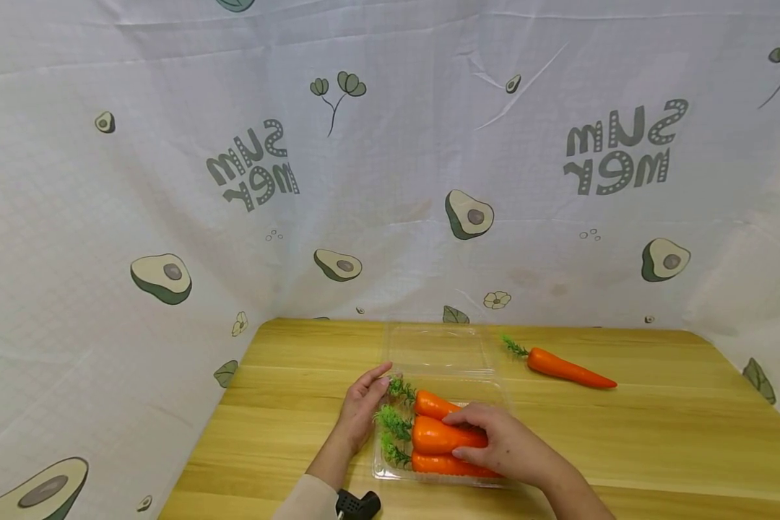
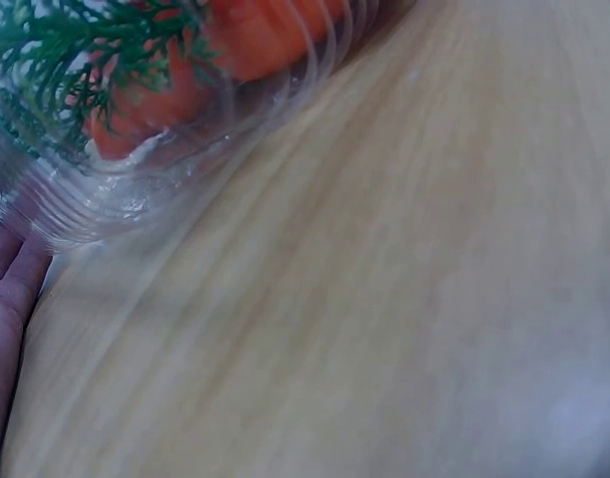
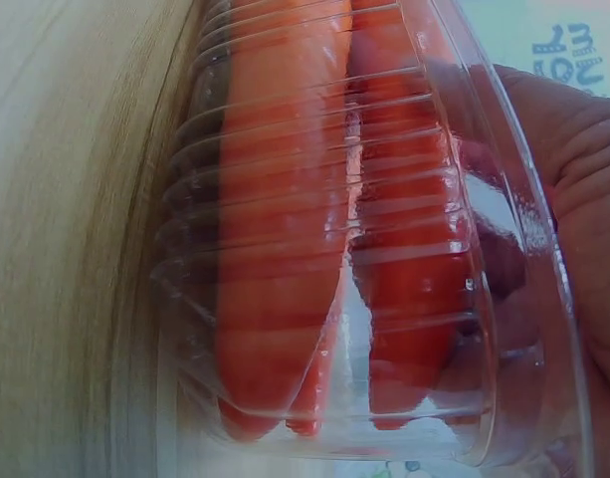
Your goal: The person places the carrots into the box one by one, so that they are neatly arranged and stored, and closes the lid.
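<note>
In the clear box (image 1: 396,477) on the surface (image 1: 286,375): middle carrot (image 1: 437,436), right hand's (image 1: 507,444) grip clamped across it, thumb opposite fingers. Left hand (image 1: 362,404) loose-fingered by the leafy end. Best to settle it level, fronds (image 1: 393,422) tucked inside, wall steadied. Loose carrot (image 1: 565,368) lies outside.

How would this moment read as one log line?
right hand: gripping carrot in clear box | left hand: beside box | lid: open | loose carrot: on table
</note>
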`<state>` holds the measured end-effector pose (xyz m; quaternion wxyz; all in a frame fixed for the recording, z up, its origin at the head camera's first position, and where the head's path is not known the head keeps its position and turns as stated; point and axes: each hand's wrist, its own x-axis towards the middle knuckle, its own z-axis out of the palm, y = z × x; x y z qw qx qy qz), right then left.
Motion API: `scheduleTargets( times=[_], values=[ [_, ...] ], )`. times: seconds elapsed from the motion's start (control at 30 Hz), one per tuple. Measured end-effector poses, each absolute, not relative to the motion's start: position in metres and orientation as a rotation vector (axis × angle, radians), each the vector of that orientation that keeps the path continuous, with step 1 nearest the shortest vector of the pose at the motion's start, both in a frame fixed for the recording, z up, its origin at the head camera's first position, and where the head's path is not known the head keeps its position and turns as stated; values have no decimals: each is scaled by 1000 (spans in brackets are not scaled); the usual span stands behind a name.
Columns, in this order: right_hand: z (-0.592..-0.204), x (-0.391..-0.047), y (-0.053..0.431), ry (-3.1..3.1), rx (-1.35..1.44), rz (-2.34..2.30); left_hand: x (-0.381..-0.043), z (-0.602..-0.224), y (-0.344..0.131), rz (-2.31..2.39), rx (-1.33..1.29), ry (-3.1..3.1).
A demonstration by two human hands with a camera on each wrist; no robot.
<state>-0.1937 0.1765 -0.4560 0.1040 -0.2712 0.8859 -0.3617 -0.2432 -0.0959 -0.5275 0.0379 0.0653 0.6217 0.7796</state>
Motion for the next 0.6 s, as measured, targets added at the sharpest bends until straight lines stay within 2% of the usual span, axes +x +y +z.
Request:
scheduleTargets(
  times=[0.6],
  values=[
    [-449, -197, 188, 2591, -783, -1121, -244, -526, -96, 2368, 158, 1914]
  ],
)
